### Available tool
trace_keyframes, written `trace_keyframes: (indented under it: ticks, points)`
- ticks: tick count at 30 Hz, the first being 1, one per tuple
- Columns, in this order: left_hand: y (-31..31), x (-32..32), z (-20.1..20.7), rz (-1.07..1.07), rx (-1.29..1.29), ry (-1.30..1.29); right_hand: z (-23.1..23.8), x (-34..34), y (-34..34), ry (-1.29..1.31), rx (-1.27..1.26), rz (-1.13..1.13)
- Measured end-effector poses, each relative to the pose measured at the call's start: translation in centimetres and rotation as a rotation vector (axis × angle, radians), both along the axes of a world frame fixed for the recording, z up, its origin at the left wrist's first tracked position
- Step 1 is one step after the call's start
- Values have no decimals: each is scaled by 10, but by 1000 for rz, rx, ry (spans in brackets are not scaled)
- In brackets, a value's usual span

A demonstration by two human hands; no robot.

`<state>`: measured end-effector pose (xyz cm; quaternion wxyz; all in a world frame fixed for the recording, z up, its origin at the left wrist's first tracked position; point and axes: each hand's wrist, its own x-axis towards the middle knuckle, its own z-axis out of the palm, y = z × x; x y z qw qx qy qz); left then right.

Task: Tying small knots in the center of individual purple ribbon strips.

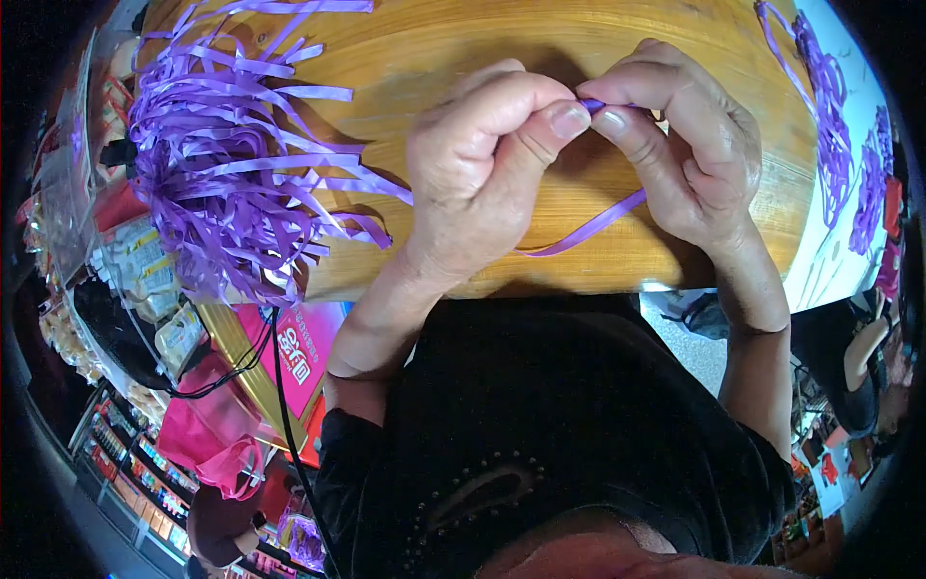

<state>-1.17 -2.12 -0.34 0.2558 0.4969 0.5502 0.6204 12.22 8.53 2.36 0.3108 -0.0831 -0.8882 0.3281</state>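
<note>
- The left hand (473, 159) is closed to a pinch, thumb and forefinger gripping a purple ribbon (591, 103) above the right half of the counter (424, 39).
- The right hand (702, 140) pinches the same ribbon just beside the left fingertips, its other fingers curled.
- A purple strip (598, 227) runs from under the right hand toward the counter's near edge; whether it joins the pinched piece is hidden.
- A large heap of purple ribbons (212, 169) covers the counter's left edge and spills over its near left corner, loose ends pointing toward the middle.
- Left of that edge, clear plastic (72, 227) surrounds white and yellow packets (145, 259); whether it is a bag or a bin is unclear.
- Below the near left corner are a gold-edged pink panel (299, 352) and a black cable (282, 396).
- Lower still is a pink bag (198, 425) with handles, its contents unclear, near a rack (135, 468) holding rows of small goods.
- Beyond the counter's right edge, a white surface (839, 265) carries bundled purple ribbons (831, 130).
</note>
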Motion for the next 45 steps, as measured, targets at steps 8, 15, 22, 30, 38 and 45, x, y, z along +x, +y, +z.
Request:
trace_keyframes:
  ticks: [8, 15, 22, 30, 38, 45]
  points:
    - [1, -3, 1, 52, 73, 215, -3, 2, -10, -125, -421, -17]
    - [2, 1, 1, 65, -22, -106, -3, 1, -9, -103, -736, 28]
    - [-5, -14, -2, -55, -176, -625, 26, -3, 0, -50, -1015, -71]
    - [-2, 3, 6, -74, -120, -601, -6, -7, 8, 70, 151, -26]
    - [1, 1, 1, 40, -136, -444, 4, 0, 11, 80, 75, -57]
    - [7, -12, -8, 361, -18, -33, 17, 48, 37, 174, -817, -221]
